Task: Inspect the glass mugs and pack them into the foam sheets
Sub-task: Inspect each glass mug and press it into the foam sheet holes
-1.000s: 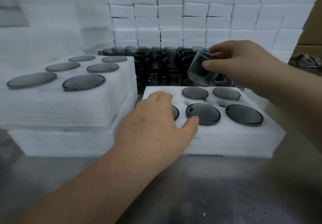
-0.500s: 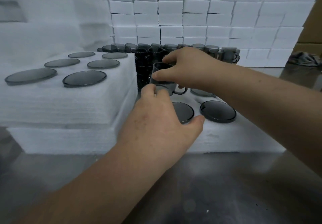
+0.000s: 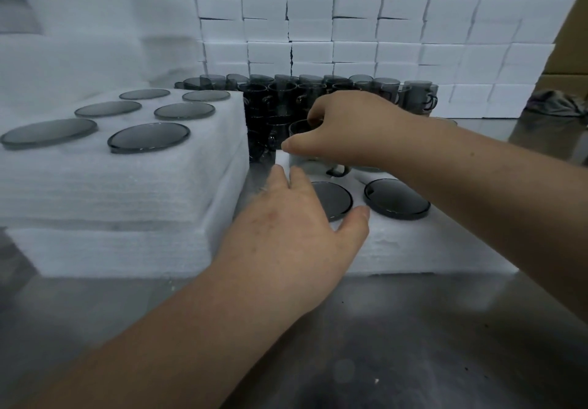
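Note:
My right hand [image 3: 346, 132] grips a smoky grey glass mug [image 3: 305, 157] from above by its rim, upside down or upright I cannot tell, and holds it at the back left hole of the low foam sheet [image 3: 413, 246]. The mug's handle [image 3: 339, 170] points toward me. My left hand [image 3: 296, 217] rests flat on the same foam sheet with fingers spread, covering its front left part. Two dark mug bottoms [image 3: 396, 198] show in the foam next to it.
A taller stack of foam sheets [image 3: 127, 186] at the left holds several packed mugs. Several loose glass mugs [image 3: 318, 90] stand at the back before a wall of white foam blocks [image 3: 381, 27]. The steel table [image 3: 381, 345] runs along the front. A cardboard box [image 3: 569, 42] stands at the right.
My right hand carried the mug from the right and down to the foam sheet's back left hole. My left hand stayed on the foam.

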Demonstrator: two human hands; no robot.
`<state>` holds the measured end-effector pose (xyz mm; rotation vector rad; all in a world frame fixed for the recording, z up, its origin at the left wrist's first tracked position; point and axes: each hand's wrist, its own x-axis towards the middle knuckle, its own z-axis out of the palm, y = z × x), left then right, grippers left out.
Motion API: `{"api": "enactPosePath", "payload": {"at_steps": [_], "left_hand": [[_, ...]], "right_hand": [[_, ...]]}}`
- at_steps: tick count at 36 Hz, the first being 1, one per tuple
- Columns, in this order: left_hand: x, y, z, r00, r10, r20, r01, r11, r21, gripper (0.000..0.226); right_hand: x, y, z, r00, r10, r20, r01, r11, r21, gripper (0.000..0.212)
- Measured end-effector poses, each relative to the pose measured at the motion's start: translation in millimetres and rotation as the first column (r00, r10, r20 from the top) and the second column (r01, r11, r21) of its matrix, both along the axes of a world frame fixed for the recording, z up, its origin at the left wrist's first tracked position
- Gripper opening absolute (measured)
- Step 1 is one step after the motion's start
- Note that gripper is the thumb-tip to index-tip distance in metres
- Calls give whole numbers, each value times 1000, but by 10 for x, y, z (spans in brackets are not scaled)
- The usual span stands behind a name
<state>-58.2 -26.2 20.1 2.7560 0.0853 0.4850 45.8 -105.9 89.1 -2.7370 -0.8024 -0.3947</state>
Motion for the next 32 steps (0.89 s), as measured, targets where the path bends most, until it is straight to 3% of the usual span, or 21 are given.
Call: {"api": "enactPosePath", "payload": {"at_steps": [8, 18, 23, 26, 32], "left_hand": [[-3, 9, -17, 1000, -6, 16, 5, 999, 35, 93], [1, 17, -16, 999, -15, 43, 13, 999, 40, 91], [-17, 6, -8, 1000, -1, 28, 1, 1000, 16, 95], [-25, 1, -1, 1000, 6, 22, -6, 1000, 10, 96], [-14, 7, 15, 999, -6, 31, 8, 998, -70, 97]], "right_hand": [[10, 49, -85, 998, -52, 25, 53, 997, -47, 52], [-10, 42, -130, 992, -121, 45, 126, 980, -154, 69], [-35, 19, -147, 993, -33, -114, 24, 997, -79, 76], [-66, 25, -104, 991, 86, -100, -92, 994, -53, 68], [-65, 147, -72, 963, 138, -230, -180, 968, -173, 61]]}}
